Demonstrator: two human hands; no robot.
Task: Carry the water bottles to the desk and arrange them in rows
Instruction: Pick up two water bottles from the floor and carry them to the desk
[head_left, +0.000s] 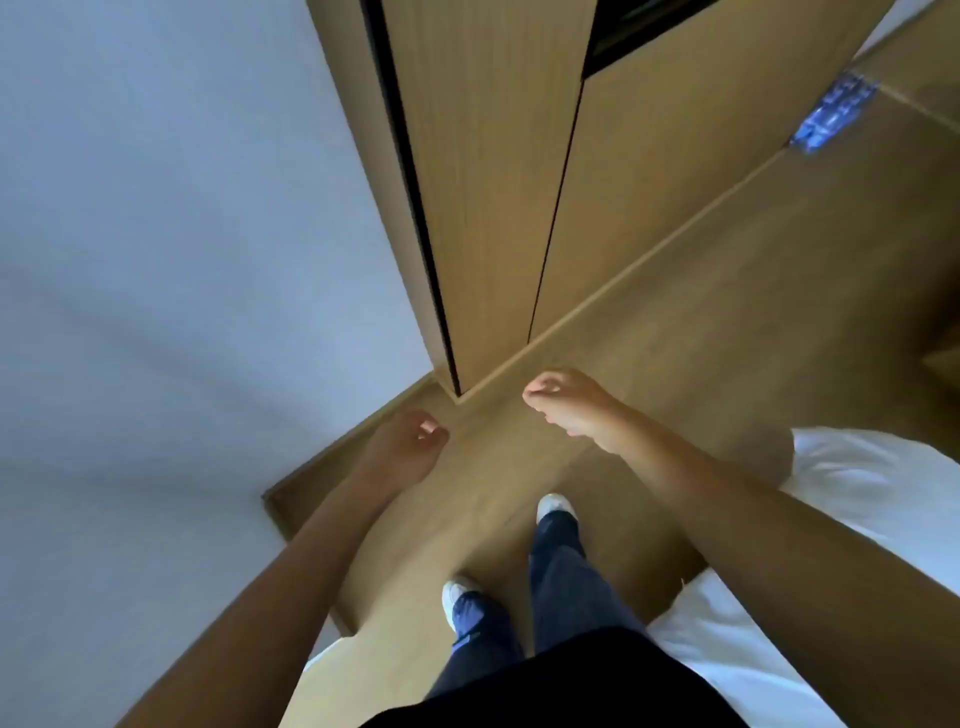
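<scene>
Bed (857, 499): white, near right.
Feet (555, 506): white shoes on wooden floor (675, 332).
Left hand (410, 441): grip loosely curled, holding nothing.
Right hand (571, 405): grip loosely curled, holding nothing.
Wardrobe (493, 182): wooden, far centre.
Water bottles (834, 111): blue pack, blurred, on floor far right.

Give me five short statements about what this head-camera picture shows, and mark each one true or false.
1. Both hands are empty. True: the left hand and right hand hold nothing, fingers loosely curled.
2. The blue-wrapped pack of water bottles lies on the wooden floor at the upper right. True.
3. The person is barefoot. False: white shoes show.
4. The tall wooden cabinet is painted white. False: it is light brown wood.
5. The right hand touches the pack. False: the pack lies far off.
</scene>
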